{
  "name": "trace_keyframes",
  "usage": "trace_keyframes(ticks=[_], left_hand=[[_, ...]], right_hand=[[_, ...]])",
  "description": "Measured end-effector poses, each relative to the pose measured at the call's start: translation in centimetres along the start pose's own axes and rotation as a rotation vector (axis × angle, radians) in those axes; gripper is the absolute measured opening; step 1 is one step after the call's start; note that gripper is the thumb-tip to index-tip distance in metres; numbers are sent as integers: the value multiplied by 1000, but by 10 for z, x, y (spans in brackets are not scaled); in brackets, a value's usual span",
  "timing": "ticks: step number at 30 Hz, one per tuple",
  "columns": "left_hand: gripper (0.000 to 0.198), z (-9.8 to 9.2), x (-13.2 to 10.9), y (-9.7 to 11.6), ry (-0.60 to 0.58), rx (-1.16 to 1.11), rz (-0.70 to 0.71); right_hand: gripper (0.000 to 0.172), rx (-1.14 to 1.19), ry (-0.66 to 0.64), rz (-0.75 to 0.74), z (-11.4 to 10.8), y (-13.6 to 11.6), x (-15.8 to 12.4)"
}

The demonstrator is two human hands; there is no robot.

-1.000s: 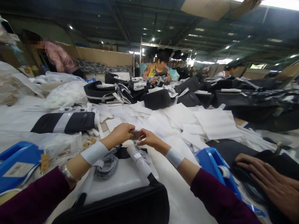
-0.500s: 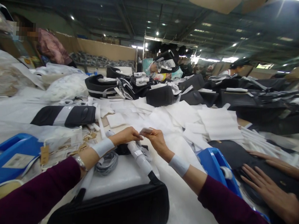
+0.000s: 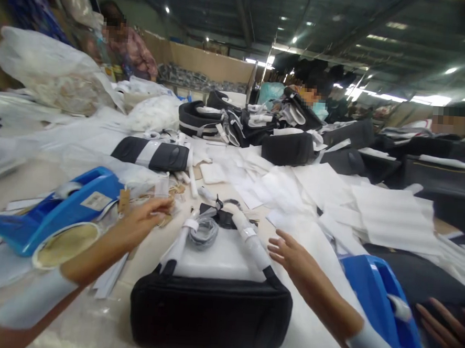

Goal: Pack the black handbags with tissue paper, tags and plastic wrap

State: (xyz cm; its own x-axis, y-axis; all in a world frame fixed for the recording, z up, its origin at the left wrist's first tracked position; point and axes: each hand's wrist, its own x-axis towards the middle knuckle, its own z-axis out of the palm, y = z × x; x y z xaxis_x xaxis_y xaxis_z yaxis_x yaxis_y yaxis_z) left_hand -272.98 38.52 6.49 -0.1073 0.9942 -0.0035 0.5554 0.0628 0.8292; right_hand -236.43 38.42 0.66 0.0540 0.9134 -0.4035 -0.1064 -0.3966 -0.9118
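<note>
A black handbag [image 3: 210, 314] lies in front of me, its handles wrapped in white padding [image 3: 248, 235]. White foam sheet [image 3: 221, 257] shows between the handles, with a coiled grey strap [image 3: 203, 232] on top. To the left of the bag, my left hand [image 3: 155, 211] reaches over small brown tags [image 3: 178, 190] and clear bags. Its fingers look loosely bent and somewhat apart, and I see nothing held in them. My right hand [image 3: 286, 251] hovers just right of the wrapped handle, open, fingers spread, holding nothing.
Blue tape dispensers stand left [image 3: 76, 206] and right [image 3: 382, 304]. Beside the left one is a round tape roll [image 3: 66, 245]. A co-worker's hand [image 3: 443, 328] rests at the lower right on a black bag [image 3: 419, 272]. White foam sheets [image 3: 326, 190] and more black bags [image 3: 289, 148] lie beyond.
My hands have moved apart from a small flat piece pinched above the bag: the left toward the tags, the right beside the handle. That piece no longer shows. My view has turned left.
</note>
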Motion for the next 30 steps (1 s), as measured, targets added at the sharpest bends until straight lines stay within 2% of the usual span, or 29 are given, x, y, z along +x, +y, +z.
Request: trace_keyframes(ticks=[3, 6, 11, 15, 19, 22, 25, 27, 30], left_hand=[[64, 7, -52, -26, -143, -234, -238], [61, 25, -68, -35, -239, -391, -259], [46, 41, -64, -41, -254, -632, -175], [43, 54, -60, -53, -191, -705, -141], [46, 63, -42, -65, -169, -753, -131], [49, 62, -22, -67, -198, -826, -186], [55, 55, -7, -62, -203, -876, -271], [56, 49, -5, -57, -160, -886, -356], [50, 44, -8, -56, -71, -913, -491]], right_hand=[[73, -31, -117, 142, 3, 9, -41], [70, -44, -98, 158, 15, 10, -60], [68, -69, -8, 129, 35, 10, -64], [65, -84, 13, 156, 39, 9, -62], [50, -56, 48, 158, 41, 7, -49], [38, -23, 23, 107, 49, 4, -33], [32, 42, -58, 53, 56, 2, -14], [32, 133, -93, 30, 55, 3, -4], [39, 260, -41, -28, 45, 14, 3]])
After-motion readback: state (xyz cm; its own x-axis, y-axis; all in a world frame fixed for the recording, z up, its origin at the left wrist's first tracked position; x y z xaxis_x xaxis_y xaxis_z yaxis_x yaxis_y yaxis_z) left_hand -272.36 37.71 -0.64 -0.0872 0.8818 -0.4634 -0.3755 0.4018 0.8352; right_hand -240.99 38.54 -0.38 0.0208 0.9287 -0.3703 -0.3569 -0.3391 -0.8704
